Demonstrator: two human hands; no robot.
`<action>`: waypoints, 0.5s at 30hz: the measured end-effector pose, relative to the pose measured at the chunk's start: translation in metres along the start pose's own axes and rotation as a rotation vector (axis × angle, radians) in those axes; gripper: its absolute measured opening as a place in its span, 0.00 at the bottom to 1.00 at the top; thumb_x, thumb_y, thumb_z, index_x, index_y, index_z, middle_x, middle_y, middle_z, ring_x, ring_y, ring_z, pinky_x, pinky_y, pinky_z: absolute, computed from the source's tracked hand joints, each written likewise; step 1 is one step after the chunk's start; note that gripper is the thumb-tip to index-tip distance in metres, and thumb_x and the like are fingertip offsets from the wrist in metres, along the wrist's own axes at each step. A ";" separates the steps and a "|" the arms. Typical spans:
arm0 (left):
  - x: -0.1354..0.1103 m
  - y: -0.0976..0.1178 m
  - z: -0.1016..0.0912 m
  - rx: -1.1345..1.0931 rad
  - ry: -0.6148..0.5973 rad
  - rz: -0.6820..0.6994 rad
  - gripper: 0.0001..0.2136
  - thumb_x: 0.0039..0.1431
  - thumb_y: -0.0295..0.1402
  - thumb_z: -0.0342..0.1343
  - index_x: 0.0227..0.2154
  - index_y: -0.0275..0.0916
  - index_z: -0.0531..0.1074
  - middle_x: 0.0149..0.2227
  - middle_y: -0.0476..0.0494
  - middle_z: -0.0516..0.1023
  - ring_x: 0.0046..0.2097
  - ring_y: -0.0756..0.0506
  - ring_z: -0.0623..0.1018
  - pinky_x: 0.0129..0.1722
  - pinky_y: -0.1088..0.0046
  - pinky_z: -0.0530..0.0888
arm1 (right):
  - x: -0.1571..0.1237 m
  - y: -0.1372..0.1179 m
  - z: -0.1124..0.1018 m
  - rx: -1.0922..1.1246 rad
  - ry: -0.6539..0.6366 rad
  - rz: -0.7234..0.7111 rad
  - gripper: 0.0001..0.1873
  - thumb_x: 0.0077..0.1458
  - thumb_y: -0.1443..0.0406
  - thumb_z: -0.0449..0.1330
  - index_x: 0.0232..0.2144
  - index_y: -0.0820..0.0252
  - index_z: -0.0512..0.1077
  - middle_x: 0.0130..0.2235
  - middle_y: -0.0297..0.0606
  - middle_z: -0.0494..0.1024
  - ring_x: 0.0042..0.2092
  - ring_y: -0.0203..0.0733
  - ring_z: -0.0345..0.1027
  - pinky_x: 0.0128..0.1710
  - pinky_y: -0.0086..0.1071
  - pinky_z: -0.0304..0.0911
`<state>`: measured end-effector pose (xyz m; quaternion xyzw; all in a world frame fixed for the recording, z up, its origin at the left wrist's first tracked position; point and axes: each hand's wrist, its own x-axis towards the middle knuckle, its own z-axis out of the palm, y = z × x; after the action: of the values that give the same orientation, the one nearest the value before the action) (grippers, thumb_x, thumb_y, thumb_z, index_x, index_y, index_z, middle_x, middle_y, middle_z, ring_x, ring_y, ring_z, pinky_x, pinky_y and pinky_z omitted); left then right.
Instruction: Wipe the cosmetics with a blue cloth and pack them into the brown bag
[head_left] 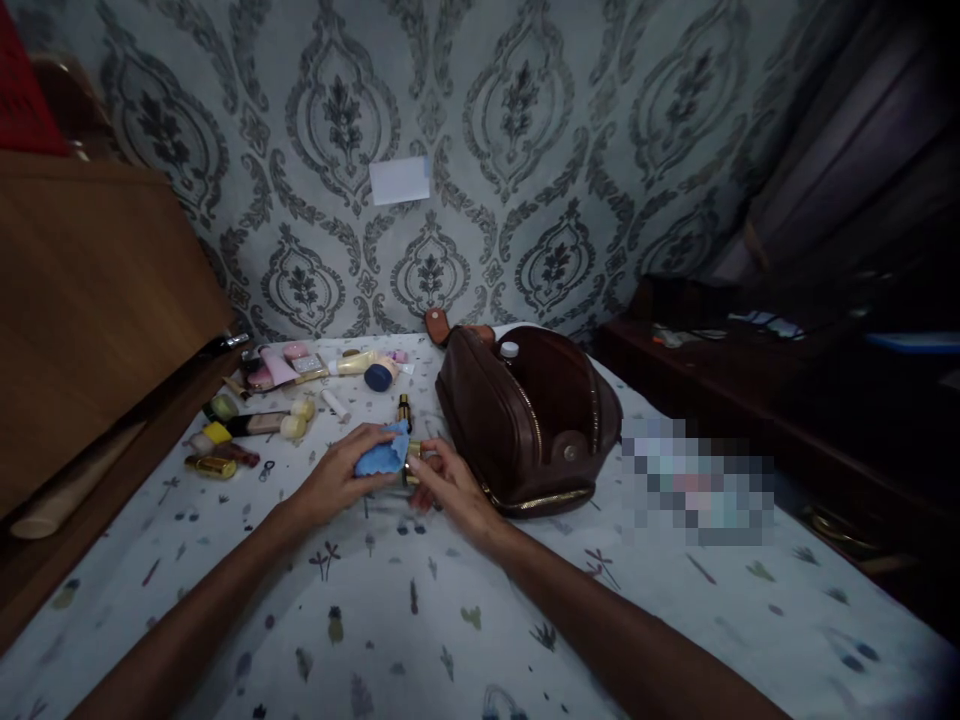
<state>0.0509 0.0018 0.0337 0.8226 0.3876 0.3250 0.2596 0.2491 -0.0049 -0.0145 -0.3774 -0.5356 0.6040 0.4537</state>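
My left hand [341,478] is closed round a small blue cloth [384,455], pressing it against a small bottle with a gold cap [415,462]. My right hand [450,485] pinches that bottle from the other side. Both hands rest low over a white bedsheet [420,620] printed with small plants. A brown leather pouch [525,420], unzipped and open, lies just right of my right hand, with a white-capped bottle [509,350] standing inside it.
Several cosmetics lie scattered on the sheet at the left: a blue round jar [378,377], a gold tube [212,466], cream tubes [360,362], a dark small bottle [404,410]. A wooden headboard [90,320] rises left. Dark wooden furniture [750,380] stands right. Patterned wallpaper behind.
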 end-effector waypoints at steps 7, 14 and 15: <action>-0.017 -0.010 0.018 -0.002 0.050 -0.100 0.30 0.56 0.46 0.61 0.58 0.40 0.63 0.55 0.36 0.71 0.56 0.35 0.71 0.56 0.60 0.69 | -0.003 -0.007 -0.001 -0.047 -0.047 0.012 0.29 0.50 0.40 0.60 0.38 0.56 0.62 0.24 0.28 0.70 0.20 0.36 0.66 0.17 0.28 0.59; -0.023 -0.012 0.015 -0.392 0.036 -0.327 0.32 0.56 0.49 0.59 0.59 0.37 0.63 0.45 0.42 0.77 0.31 0.46 0.77 0.33 0.70 0.77 | -0.005 -0.014 0.002 -0.028 -0.132 -0.142 0.30 0.40 0.54 0.72 0.43 0.55 0.66 0.41 0.34 0.72 0.44 0.41 0.69 0.39 0.31 0.66; -0.022 -0.011 0.016 -0.418 0.041 -0.335 0.31 0.56 0.49 0.59 0.58 0.36 0.64 0.43 0.42 0.77 0.29 0.48 0.76 0.31 0.70 0.77 | -0.005 -0.015 0.003 -0.028 -0.119 -0.149 0.30 0.39 0.55 0.73 0.42 0.55 0.66 0.40 0.33 0.72 0.44 0.41 0.68 0.42 0.32 0.65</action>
<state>0.0467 -0.0131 0.0084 0.6690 0.4479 0.3669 0.4660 0.2502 -0.0108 0.0001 -0.3063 -0.5965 0.5827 0.4593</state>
